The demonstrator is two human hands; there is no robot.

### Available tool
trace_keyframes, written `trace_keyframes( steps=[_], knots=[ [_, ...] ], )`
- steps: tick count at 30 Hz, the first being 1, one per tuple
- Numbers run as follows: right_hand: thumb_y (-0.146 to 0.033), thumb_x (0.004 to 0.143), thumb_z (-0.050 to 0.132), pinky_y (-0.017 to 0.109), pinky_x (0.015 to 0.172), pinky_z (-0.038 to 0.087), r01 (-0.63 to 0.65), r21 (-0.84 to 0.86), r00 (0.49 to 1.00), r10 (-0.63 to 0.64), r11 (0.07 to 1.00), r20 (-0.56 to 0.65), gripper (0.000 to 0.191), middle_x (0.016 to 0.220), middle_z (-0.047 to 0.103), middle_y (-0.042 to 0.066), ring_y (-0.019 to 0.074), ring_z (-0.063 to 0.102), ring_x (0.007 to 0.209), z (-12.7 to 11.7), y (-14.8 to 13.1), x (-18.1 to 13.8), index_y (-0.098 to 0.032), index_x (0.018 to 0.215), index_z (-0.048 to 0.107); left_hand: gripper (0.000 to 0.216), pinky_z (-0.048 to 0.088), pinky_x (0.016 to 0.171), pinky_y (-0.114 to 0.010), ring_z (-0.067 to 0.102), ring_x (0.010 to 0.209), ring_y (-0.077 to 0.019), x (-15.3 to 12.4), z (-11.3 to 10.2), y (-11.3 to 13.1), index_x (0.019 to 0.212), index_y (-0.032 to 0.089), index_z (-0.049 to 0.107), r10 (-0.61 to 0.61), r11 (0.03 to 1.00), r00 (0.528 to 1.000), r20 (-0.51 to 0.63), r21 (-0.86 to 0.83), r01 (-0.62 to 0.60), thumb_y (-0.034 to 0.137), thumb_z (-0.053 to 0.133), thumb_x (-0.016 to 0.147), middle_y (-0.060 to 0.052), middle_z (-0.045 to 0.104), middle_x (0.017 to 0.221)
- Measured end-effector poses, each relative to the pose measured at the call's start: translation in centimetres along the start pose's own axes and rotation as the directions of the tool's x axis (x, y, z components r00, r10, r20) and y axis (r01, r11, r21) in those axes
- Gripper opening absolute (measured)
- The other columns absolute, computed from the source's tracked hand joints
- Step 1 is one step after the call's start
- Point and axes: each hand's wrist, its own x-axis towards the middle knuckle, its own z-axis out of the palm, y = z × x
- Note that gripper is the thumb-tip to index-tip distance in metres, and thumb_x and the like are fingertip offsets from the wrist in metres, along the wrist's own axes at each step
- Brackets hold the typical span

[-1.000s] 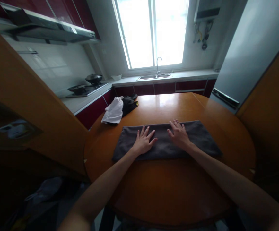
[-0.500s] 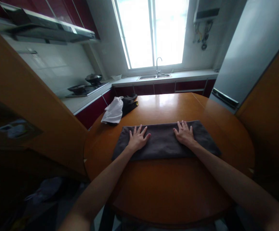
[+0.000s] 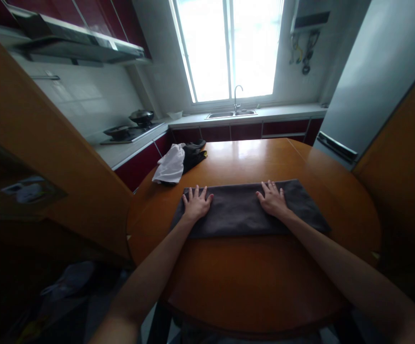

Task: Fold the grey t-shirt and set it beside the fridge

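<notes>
My left hand (image 3: 196, 204) and right hand (image 3: 273, 200) lie flat, fingers spread, on the soft grey towel (image 3: 243, 210), perhaps folded double, mid-frame on the glossy round table (image 3: 250, 277).

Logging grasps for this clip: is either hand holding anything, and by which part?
Nothing is gripped. The left hand and right hand lie flat, fingers spread, on top of the folded dark grey towel on the wooden table.

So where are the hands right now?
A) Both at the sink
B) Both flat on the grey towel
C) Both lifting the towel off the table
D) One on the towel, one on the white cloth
B: the left hand and right hand lie palm-down, fingers spread, on the grey towel, which lies flat on the table; the white cloth is untouched.
</notes>
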Motion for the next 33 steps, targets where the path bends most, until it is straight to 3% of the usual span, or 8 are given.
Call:
trace_keyframes(
  steps=[5, 11, 16, 21, 26, 30, 33],
  knots=[
    [-0.048, 0.104, 0.031, 0.054, 0.123, 0.014, -0.028, 0.003, 0.993, 0.028, 1.000, -0.110, 0.065, 0.167, 0.021, 0.019, 0.0300, 0.016, 0.155, -0.9, 0.7, 0.5, -0.013, 0.159, 0.032, 0.070, 0.014, 0.120, -0.067, 0.011, 0.155, -0.0393, -1.0, -0.4, 1.6, 0.161, 0.027, 0.029, 0.083, 0.997, 0.988, -0.133, 0.017, -0.081, 0.063, 0.018, 0.102, -0.010, 0.019, 0.169],
    [-0.050, 0.103, 0.032, 0.056, 0.123, 0.011, -0.092, -0.061, 0.995, 0.094, 0.994, 0.027, 0.068, 0.167, 0.018, 0.021, 0.0320, 0.012, 0.156, -0.5, 1.6, 0.8, -0.011, 0.159, 0.031, 0.070, 0.015, 0.120, -0.066, 0.010, 0.156, -0.0380, -1.1, 0.3, 2.5, 0.161, 0.031, 0.030, 0.094, 0.995, 0.995, 0.040, -0.035, -0.092, 0.066, 0.019, 0.101, -0.008, 0.017, 0.170],
    [-0.051, 0.103, 0.031, 0.055, 0.122, 0.012, -0.104, -0.083, 0.994, 0.106, 0.991, 0.021, 0.068, 0.168, 0.017, 0.020, 0.0310, 0.011, 0.156, 0.1, 1.6, 1.1, -0.013, 0.160, 0.031, 0.073, 0.015, 0.121, -0.065, 0.008, 0.156, -0.0383, -1.3, -0.5, 3.8, 0.162, 0.028, 0.028, 0.148, 0.988, 0.989, -0.017, -0.037, -0.149, 0.067, 0.019, 0.101, -0.009, 0.014, 0.170],
    [-0.052, 0.103, 0.030, 0.054, 0.122, 0.011, -0.115, -0.094, 0.993, 0.119, 0.989, 0.029, 0.069, 0.169, 0.016, 0.019, 0.0301, 0.009, 0.156, 0.3, 1.6, 1.3, -0.014, 0.161, 0.028, 0.076, 0.014, 0.122, -0.063, 0.009, 0.156, -0.0361, -1.8, -0.5, 8.5, 0.162, 0.025, 0.027, 0.333, 0.941, 0.943, 0.003, -0.070, -0.332, 0.069, 0.019, 0.100, -0.008, 0.014, 0.170],
    [-0.052, 0.103, 0.029, 0.054, 0.122, 0.011, -0.104, -0.104, 0.993, 0.109, 0.989, 0.035, 0.069, 0.168, 0.016, 0.019, 0.0303, 0.010, 0.156, -0.1, 1.6, 1.0, -0.014, 0.161, 0.027, 0.076, 0.014, 0.124, -0.059, 0.012, 0.156, -0.0340, -1.2, 1.1, 12.8, 0.162, 0.024, 0.028, 0.374, 0.924, 0.927, -0.042, -0.071, -0.376, 0.068, 0.021, 0.100, -0.008, 0.017, 0.170],
    [-0.052, 0.104, 0.031, 0.058, 0.122, 0.009, -0.081, -0.148, 0.996, 0.085, 0.986, 0.018, 0.069, 0.168, 0.015, 0.020, 0.0319, 0.010, 0.156, -0.6, 1.4, 0.5, -0.015, 0.161, 0.026, 0.074, 0.015, 0.124, -0.058, 0.013, 0.156, -0.0338, -0.9, 2.3, 13.5, 0.160, 0.024, 0.032, 0.383, 0.921, 0.924, -0.015, -0.077, -0.383, 0.066, 0.022, 0.100, -0.008, 0.020, 0.169],
    [-0.048, 0.104, 0.031, 0.058, 0.122, 0.008, -0.020, -0.167, 0.998, 0.009, 0.986, -0.067, 0.067, 0.168, 0.017, 0.020, 0.0307, 0.010, 0.156, -0.8, 0.9, 0.2, -0.013, 0.160, 0.028, 0.073, 0.015, 0.124, -0.057, 0.013, 0.156, -0.0332, -0.9, 2.8, 13.2, 0.160, 0.025, 0.033, 0.392, 0.916, 0.920, -0.005, -0.087, -0.391, 0.066, 0.021, 0.100, -0.006, 0.021, 0.169]
  ],
)
